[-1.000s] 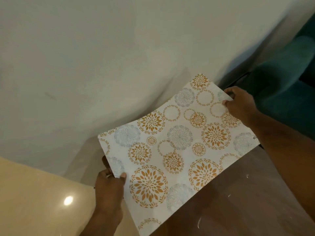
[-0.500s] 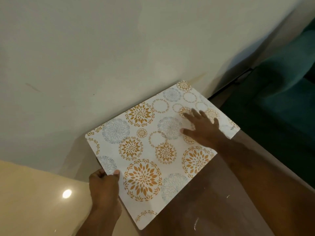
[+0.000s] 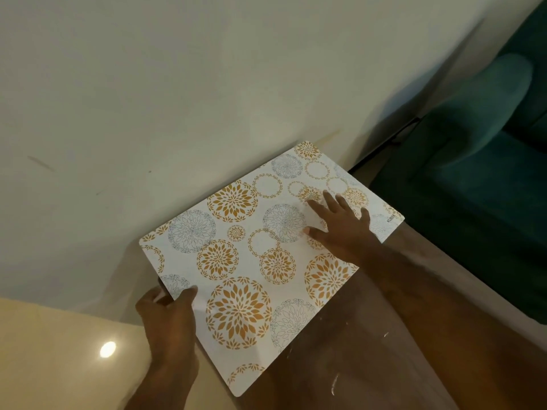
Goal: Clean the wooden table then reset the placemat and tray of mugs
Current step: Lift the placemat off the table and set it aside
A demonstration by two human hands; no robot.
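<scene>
A white placemat (image 3: 251, 261) printed with orange and grey flower circles lies flat on the dark wooden table (image 3: 349, 359), its far edge against the wall. My left hand (image 3: 168, 315) grips the mat's near left edge, thumb on top. My right hand (image 3: 340, 226) rests flat on the mat's right half with its fingers spread. The near left part of the mat hangs past the table's left edge. No tray or mugs are in view.
A pale wall (image 3: 177, 99) rises right behind the table. A teal upholstered seat (image 3: 473, 173) stands to the right, beyond the table's edge. Glossy cream floor (image 3: 59, 350) with a light reflection lies at the lower left. White flecks mark the bare wood.
The placemat came down from tilted in the air to flat on the table. My right hand let go of its far corner and now presses flat on top.
</scene>
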